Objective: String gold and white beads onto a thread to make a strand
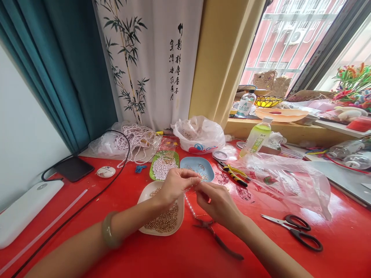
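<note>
My left hand [175, 185] and my right hand [216, 202] meet above the red table [116, 216], fingertips pinched together on a thin strand of small pearl beads [189, 204] that hangs down between them. Under my left hand sits a white dish [145, 195] filled with gold-pink beads. A green tray of white pearls [162, 166] and a blue tray [197, 166] stand just behind the hands. Small pliers [220, 239] lie on the table under my right wrist. A green bangle is on my left wrist.
Black-handled scissors [298, 229] lie at the right. Yellow-handled cutters [233, 173], a clear plastic bag [284, 181], a green bottle [257, 137], a white bag [198, 133] and pearl strings [135, 143] sit behind. A black cable [95, 193], phone [74, 168] and white device [26, 208] lie left.
</note>
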A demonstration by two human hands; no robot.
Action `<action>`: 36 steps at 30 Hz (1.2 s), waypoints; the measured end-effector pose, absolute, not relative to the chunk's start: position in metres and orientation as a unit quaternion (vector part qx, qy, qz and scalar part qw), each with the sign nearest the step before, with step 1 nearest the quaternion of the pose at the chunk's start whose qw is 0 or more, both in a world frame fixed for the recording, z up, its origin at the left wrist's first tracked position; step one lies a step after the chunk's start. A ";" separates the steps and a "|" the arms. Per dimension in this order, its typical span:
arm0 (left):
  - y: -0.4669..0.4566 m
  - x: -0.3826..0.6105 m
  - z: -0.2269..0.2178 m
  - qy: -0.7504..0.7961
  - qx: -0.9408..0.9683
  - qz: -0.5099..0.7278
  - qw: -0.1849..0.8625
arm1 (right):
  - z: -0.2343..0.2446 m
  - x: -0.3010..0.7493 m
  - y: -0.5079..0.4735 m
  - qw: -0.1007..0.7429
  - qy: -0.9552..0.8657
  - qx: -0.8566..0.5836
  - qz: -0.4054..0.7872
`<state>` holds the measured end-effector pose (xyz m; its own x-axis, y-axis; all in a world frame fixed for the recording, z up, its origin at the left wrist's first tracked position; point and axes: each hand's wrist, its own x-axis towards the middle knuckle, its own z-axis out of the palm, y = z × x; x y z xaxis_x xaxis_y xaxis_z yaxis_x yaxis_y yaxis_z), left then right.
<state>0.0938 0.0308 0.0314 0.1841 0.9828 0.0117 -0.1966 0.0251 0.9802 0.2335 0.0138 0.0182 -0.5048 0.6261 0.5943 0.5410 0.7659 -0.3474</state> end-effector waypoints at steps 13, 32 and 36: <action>0.033 0.089 0.043 0.404 0.570 0.454 0.553 | 0.034 0.246 0.017 0.366 -0.822 -0.418 0.130; 0.040 0.081 0.039 0.345 0.532 0.314 0.707 | 0.035 0.260 0.035 0.393 -0.782 -0.432 0.217; 0.043 0.081 0.035 0.350 0.527 0.313 0.708 | 0.035 0.260 0.035 0.393 -0.802 -0.419 0.164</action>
